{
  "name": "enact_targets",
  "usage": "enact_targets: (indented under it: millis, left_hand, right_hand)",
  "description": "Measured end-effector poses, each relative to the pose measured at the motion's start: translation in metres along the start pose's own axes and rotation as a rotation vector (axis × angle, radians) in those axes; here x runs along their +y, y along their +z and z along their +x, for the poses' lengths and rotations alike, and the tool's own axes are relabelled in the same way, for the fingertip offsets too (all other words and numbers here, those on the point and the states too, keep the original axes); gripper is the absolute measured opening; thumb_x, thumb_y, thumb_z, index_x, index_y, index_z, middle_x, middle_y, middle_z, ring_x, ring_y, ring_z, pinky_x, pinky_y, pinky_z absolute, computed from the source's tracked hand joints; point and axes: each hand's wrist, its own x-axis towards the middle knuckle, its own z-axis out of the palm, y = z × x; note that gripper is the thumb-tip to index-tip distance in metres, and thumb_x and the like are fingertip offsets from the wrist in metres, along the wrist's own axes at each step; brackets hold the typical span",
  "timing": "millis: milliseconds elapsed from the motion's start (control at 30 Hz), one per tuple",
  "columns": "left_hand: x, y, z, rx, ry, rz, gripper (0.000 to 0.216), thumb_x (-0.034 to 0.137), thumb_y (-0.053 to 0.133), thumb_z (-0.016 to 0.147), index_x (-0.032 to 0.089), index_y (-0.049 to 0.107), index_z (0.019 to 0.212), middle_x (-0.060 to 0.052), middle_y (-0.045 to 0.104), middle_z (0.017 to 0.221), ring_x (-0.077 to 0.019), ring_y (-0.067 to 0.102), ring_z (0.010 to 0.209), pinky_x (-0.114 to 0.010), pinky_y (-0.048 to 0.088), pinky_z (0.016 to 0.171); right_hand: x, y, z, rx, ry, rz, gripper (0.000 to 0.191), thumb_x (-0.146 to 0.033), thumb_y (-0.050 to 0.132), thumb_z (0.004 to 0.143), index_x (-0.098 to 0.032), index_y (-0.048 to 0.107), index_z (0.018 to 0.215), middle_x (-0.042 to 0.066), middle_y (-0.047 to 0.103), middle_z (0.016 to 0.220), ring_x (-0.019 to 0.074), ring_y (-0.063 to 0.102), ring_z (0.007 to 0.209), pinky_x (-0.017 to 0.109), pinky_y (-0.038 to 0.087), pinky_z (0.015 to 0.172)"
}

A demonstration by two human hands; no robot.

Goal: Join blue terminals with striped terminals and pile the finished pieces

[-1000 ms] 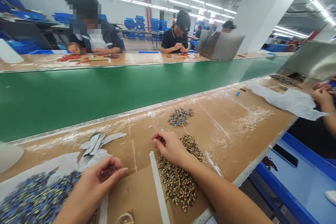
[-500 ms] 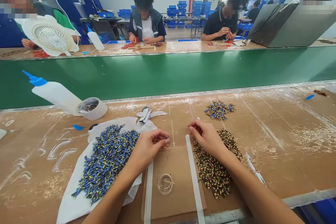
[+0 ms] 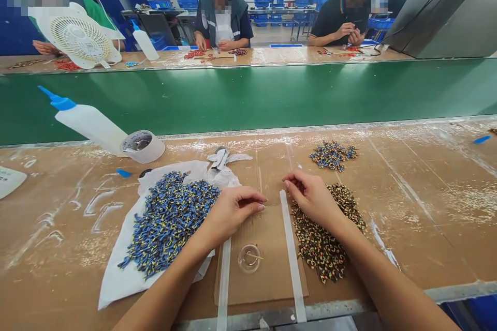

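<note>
My left hand [image 3: 238,212] is above the top edge of a cardboard pad [image 3: 267,279]; its thumb and fingertips are pinched together, and whatever is between them is too small to make out. Across from it, my right hand [image 3: 310,194] is also pinched, over the near-side pile of small black-and-yellow pieces [image 3: 326,248]. Left of my left hand, a large heap of small blue-and-yellow pieces [image 3: 166,227] lies on a white sheet [image 3: 116,269]. A small clear dish [image 3: 248,258] with a thin stick [image 3: 256,256] in it sits on the pad.
A smaller pile of mixed blue-and-yellow pieces [image 3: 332,155] lies beyond my right hand. At the back left, a white squeeze bottle [image 3: 91,124] leans on a tape roll [image 3: 143,146]. Past the green strip [image 3: 252,95], several people work at another bench with a fan [image 3: 79,36].
The whole view has tilted down and shifted slightly, so the bench appears moved. Both hands stay pinched; my left hand's fingertips have come a little nearer to my right hand.
</note>
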Motion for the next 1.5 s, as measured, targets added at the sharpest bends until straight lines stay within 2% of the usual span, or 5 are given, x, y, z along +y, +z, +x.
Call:
enact_targets:
  millis: [567,800,1067,1300,1500]
  left_hand:
    - [-0.001,0.006,-0.001,-0.021,-0.056,-0.104,0.01,0.024,0.062,0.084,0.016,0.067,0.089,-0.003,0.068,0.082,-0.0154,0.062,0.077,-0.027,0.048,0.071]
    - [-0.007,0.009,0.0,0.012,-0.073,-0.099,0.011,0.024,0.062,0.083,0.015,0.067,0.087,-0.003,0.065,0.074,-0.0139,0.058,0.069,-0.025,0.046,0.062]
    - [-0.006,0.01,0.0,0.022,-0.016,-0.055,0.012,0.02,0.057,0.086,0.015,0.067,0.09,-0.003,0.067,0.08,-0.0147,0.06,0.074,-0.027,0.048,0.07]
    - [0.0,0.01,-0.001,0.051,0.061,0.064,0.017,0.018,0.05,0.09,0.016,0.066,0.094,-0.002,0.066,0.084,-0.014,0.057,0.075,-0.026,0.044,0.069]
    - [-0.005,0.012,-0.001,0.037,0.027,0.019,0.02,0.017,0.043,0.095,0.015,0.063,0.099,-0.003,0.065,0.082,-0.0141,0.059,0.077,-0.026,0.046,0.071]
  right_hand:
    - [-0.015,-0.006,-0.007,-0.067,0.038,0.23,0.018,-0.033,0.051,0.092,-0.02,0.063,0.088,0.002,0.067,0.074,0.0142,0.058,0.064,0.028,0.044,0.06]
    - [-0.033,-0.013,-0.019,-0.438,0.059,0.397,0.021,-0.038,0.052,0.092,-0.023,0.061,0.079,0.001,0.064,0.073,0.0134,0.056,0.066,0.027,0.043,0.061]
    - [-0.043,0.005,-0.033,-0.804,0.004,0.387,0.014,-0.033,0.061,0.088,-0.023,0.066,0.097,-0.001,0.06,0.071,0.0113,0.051,0.061,0.024,0.041,0.055]
    - [-0.04,0.011,-0.035,-0.855,-0.062,0.395,0.02,-0.031,0.07,0.083,-0.018,0.066,0.097,-0.001,0.064,0.077,0.0094,0.052,0.061,0.022,0.042,0.056]
    - [-0.045,0.012,-0.035,-0.772,-0.175,0.337,0.015,-0.021,0.068,0.084,-0.018,0.067,0.098,-0.001,0.063,0.082,0.0095,0.054,0.068,0.022,0.044,0.062]
